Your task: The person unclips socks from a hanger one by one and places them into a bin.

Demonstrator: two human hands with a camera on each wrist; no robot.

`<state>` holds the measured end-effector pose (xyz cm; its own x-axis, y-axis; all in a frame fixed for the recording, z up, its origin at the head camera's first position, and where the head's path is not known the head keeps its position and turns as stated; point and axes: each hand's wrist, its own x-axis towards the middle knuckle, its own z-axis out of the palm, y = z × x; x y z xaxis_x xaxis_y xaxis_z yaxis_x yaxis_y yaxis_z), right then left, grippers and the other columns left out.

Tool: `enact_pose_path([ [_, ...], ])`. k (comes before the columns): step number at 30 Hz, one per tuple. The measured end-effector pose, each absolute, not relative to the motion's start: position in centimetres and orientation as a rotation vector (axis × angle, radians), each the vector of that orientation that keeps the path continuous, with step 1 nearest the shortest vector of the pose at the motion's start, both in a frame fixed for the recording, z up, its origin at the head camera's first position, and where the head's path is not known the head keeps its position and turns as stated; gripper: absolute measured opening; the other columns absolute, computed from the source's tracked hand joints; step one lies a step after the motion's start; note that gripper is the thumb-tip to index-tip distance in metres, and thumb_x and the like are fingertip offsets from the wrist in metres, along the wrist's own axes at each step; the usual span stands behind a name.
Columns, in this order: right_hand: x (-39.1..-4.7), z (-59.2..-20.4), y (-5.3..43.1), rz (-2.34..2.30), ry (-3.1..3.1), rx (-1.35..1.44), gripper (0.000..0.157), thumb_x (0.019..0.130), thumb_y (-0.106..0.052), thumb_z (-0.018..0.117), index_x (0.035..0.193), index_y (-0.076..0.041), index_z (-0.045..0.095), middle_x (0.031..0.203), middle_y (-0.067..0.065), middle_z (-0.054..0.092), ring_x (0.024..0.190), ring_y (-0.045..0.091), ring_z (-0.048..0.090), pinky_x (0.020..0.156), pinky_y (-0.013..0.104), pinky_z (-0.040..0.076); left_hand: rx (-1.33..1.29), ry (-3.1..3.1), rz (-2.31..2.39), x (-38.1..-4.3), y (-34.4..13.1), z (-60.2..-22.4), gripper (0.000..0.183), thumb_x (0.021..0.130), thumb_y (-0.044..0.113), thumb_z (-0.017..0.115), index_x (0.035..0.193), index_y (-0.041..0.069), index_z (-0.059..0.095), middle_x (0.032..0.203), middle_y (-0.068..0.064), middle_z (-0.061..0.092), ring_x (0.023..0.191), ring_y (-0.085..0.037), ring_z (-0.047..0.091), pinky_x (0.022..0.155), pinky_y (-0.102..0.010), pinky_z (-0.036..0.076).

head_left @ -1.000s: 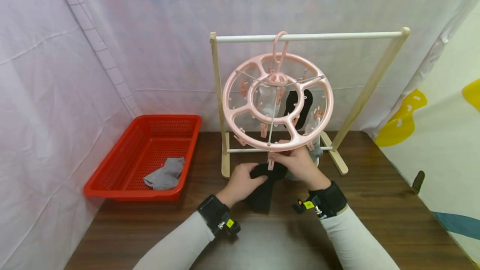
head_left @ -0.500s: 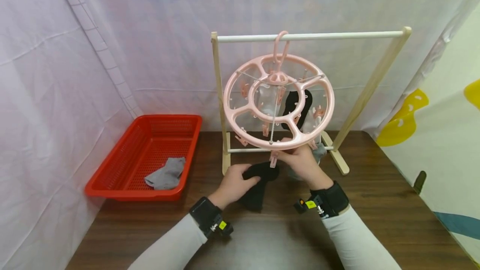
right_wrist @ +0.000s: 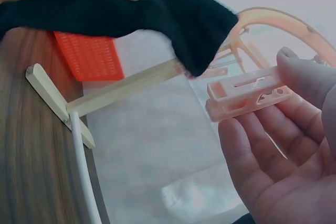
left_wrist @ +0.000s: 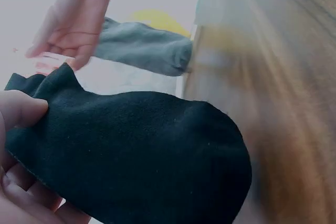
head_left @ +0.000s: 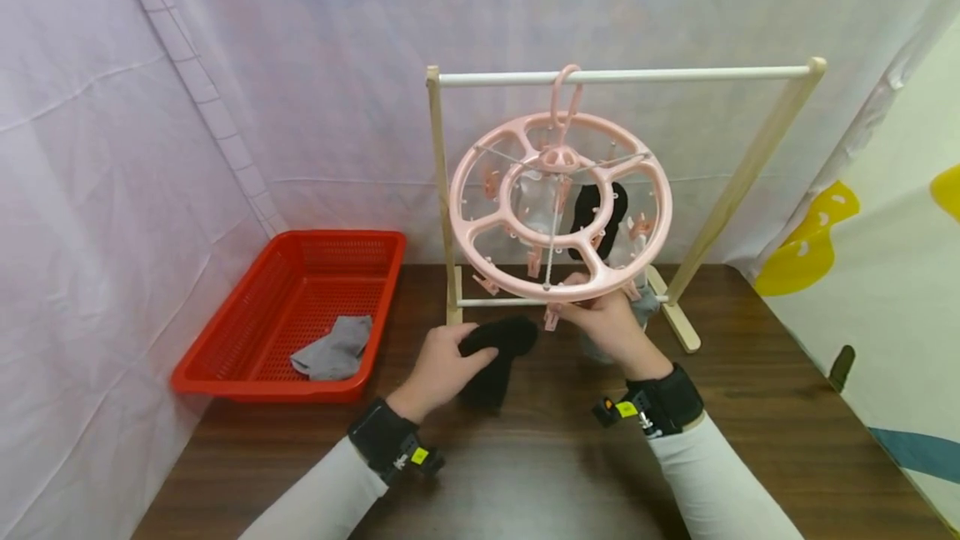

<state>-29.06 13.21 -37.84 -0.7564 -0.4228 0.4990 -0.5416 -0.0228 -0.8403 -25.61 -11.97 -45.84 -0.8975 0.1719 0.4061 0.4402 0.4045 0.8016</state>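
Note:
My left hand (head_left: 442,365) grips a black sock (head_left: 498,344) by its cuff end, left of the pink round hanger (head_left: 560,159). In the left wrist view the sock (left_wrist: 142,150) hangs between thumb and fingers. With thumb and fingers, my right hand (head_left: 611,325) pinches a pink clothespin (head_left: 552,319) at the hanger's front rim. In the right wrist view this clothespin (right_wrist: 247,92) has nothing between its tips, and the sock (right_wrist: 197,22) is apart from it. Another black sock (head_left: 600,219) hangs at the back of the hanger.
The hanger hooks over the white rod (head_left: 675,74) of a wooden stand (head_left: 720,207). A red basket (head_left: 288,390) with a grey sock (head_left: 333,348) stands at left. A grey sock (left_wrist: 142,48) and white ones also hang from the hanger.
My left hand has drawn the black sock leftward, away from the front clothespin. My right hand stays at that clothespin, nearly in place.

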Motion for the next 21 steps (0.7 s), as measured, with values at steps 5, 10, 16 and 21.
enact_pose_path([
  [5,-29.1,-38.0,13.0,1.908,-2.11,1.1,0.007,0.086,0.01,0.062,0.092,0.006,0.061,0.079,0.034,0.062,0.069,0.04,0.065,0.066,0.035,0.056,-0.535,-2.329,-1.532,-25.3,-13.2,-44.3,0.015,0.081,0.022,0.077,0.096,0.021,0.074,0.084,0.005,0.074,0.072,-0.01,0.067,0.066,-0.033,0.057],
  [10,-29.1,-38.2,12.9,1.91,-2.105,1.137,0.008,0.088,0.01,0.06,0.094,0.005,0.06,0.08,0.033,0.063,0.071,0.039,0.066,0.068,0.039,0.057,-0.516,-2.281,-1.574,-24.8,-14.5,-42.9,0.017,0.082,0.022,0.077,0.099,0.019,0.074,0.089,0.001,0.075,0.077,-0.013,0.069,0.068,-0.034,0.057],
  [16,-29.0,-38.1,12.6,1.916,-2.112,1.15,0.009,0.087,0.013,0.059,0.094,0.008,0.058,0.08,0.036,0.061,0.072,0.043,0.063,0.068,0.039,0.057,-0.444,-2.305,-1.616,-23.8,-15.6,-41.0,0.013,0.084,0.018,0.075,0.095,0.012,0.073,0.087,-0.005,0.075,0.072,-0.018,0.069,0.065,-0.037,0.058],
  [21,-28.9,-37.9,12.5,1.918,-2.161,1.095,0.009,0.087,0.01,0.061,0.096,0.008,0.059,0.081,0.036,0.062,0.073,0.044,0.063,0.07,0.04,0.057,-0.407,-2.26,-1.606,-22.4,-15.9,-38.3,0.012,0.083,0.01,0.075,0.094,0.006,0.074,0.086,-0.009,0.075,0.071,-0.015,0.067,0.067,-0.036,0.057],
])
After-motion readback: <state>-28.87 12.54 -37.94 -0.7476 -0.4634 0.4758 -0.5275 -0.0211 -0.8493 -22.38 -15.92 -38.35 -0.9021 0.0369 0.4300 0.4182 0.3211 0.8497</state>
